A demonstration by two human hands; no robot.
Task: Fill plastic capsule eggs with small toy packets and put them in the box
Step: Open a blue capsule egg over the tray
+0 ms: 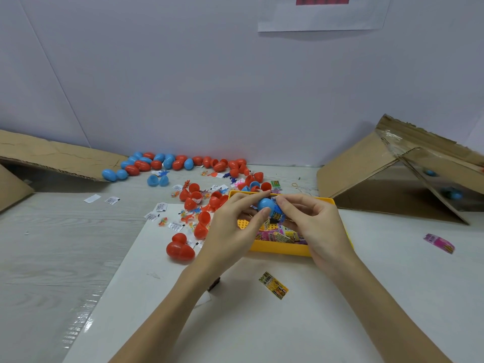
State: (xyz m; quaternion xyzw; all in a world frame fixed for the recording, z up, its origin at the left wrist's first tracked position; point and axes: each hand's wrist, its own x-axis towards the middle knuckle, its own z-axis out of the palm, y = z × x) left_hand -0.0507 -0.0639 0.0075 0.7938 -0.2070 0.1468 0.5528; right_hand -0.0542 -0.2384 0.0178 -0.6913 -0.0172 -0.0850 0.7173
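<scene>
Both hands are up over the yellow tray point(277, 249). Left hand point(233, 226) fingers curl round a blue egg point(265, 204), right hand point(314, 224) pinches a packet point(278, 214) stuck into it. More eggs point(167, 162) sit far back on the worktop point(65, 244), box point(387, 179) off right.

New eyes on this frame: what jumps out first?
Both hands meet at centre over the yellow tray: the left hand and right hand hold a blue egg with a packet in it. Behind them, red and blue eggs are strewn along the wall. An open cardboard box lies at far right, with blue eggs inside.
</scene>
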